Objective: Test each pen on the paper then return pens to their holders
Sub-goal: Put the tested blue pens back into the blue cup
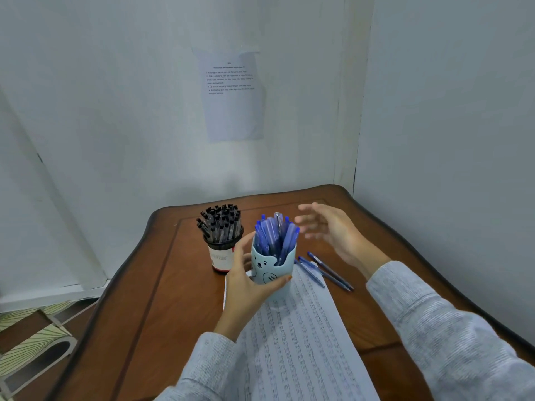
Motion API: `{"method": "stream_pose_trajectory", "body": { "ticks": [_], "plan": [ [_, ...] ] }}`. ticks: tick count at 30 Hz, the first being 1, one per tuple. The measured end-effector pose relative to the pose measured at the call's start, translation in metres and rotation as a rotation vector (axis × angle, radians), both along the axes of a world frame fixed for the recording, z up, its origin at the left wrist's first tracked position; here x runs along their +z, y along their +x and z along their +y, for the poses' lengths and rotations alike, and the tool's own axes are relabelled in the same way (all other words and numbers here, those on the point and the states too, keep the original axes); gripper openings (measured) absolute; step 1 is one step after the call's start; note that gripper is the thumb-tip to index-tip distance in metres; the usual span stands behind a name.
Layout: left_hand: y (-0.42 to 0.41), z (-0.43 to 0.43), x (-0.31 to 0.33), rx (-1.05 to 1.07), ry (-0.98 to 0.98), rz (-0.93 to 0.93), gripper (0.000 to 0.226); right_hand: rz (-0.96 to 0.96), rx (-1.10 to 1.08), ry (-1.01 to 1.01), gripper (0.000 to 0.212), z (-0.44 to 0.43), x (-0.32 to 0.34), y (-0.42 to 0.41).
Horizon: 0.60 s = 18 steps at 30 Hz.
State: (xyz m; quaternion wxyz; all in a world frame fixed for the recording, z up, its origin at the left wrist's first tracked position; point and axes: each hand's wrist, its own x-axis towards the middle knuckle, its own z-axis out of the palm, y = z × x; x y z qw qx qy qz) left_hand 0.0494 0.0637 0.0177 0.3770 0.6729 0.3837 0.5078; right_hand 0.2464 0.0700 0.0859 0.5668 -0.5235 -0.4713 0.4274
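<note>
The left hand grasps the pale blue bear-face pen holder. Its thumb curls round the near side of the holder and its fingers wrap the far left side. The holder stands upright over the top end of the lined paper, though whether it rests on the sheet or is raised just off it cannot be told. It is packed with blue pens, their caps sticking up above the rim.

The right hand is released and holds nothing. It hangs in the air just right of the holder's pen tops with its fingers spread towards them, and it is blurred, so it seems not to touch them.

Three or so loose blue pens lie on the wooden surface right of the holder, below the right hand and beside the paper's upper right edge. Behind and left of the holder, close to it, stands a dark-rimmed cup full of black pens. The paper runs from the holder towards the viewer, covered in rows of small pen marks. Far behind the holder, a printed sheet is stuck to the wall.
</note>
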Motion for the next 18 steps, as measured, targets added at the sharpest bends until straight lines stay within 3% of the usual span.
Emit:
{"method": "stream_pose_trajectory", "body": {
  "ticks": [5,10,18],
  "plan": [
    [-0.004,0.007,-0.004,0.043,0.007,-0.024,0.092,-0.590,-0.134,-0.240,0.014,0.004,-0.040,0.019],
    [-0.002,0.011,-0.010,0.051,-0.006,-0.018,0.093,-1.040,-0.193,-0.458,0.052,0.014,-0.086,0.014],
    [-0.002,0.016,-0.017,0.044,-0.033,-0.029,0.094,-1.149,-0.177,-0.358,0.040,0.020,-0.098,0.005]
  ]
}}
